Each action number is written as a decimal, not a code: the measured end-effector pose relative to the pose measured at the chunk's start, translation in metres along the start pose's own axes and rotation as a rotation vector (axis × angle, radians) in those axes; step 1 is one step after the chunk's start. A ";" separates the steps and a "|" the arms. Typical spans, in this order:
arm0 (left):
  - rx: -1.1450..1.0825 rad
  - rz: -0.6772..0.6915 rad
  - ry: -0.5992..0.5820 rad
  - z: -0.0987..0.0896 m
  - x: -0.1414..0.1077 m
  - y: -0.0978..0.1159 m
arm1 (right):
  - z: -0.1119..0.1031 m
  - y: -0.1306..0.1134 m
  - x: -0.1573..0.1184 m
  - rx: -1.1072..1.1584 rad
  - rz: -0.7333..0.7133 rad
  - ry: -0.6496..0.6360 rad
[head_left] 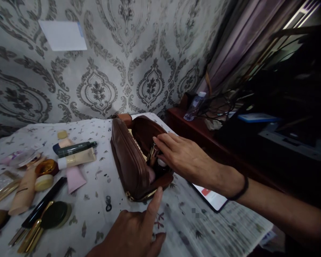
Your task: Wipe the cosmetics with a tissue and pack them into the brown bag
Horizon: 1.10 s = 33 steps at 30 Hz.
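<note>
A brown leather cosmetic bag [127,157] stands unzipped on the cloth, its gold zip running round the opening. My right hand [183,155] reaches over the bag's right side, fingers together at the mouth. Its fingertips close on a small brown-and-gold cosmetic tube [153,154], partly hidden by the hand. Deeper in the bag a rounded pink item [151,175] and a whitish one show in shadow. In front of the bag is my left hand [135,228], index finger stretched towards the zip edge and thumb apart, with nothing in it.
Left of the bag lie several cosmetics, among them a cream tube [77,158], a pink tube [75,179], an amber jar [46,167], a beige bottle [25,191] and gold-handled brushes [32,235]. A phone [212,198] rests under my right forearm. A plastic bottle [195,106] stands on the red-brown side surface.
</note>
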<state>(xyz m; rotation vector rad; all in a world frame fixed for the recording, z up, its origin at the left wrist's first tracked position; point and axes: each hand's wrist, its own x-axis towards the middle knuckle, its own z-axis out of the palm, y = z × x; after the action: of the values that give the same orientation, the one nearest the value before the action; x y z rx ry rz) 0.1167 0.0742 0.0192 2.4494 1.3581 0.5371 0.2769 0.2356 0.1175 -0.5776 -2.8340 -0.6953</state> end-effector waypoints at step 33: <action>0.219 -0.020 0.430 -0.096 0.025 0.013 | -0.011 0.001 0.003 0.195 -0.130 -0.141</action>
<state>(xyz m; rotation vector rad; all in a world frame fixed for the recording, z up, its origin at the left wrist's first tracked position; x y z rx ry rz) 0.0951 0.0955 0.1140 2.5866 1.6784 1.0041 0.2751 0.2324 0.1286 -0.4299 -3.0458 -0.4044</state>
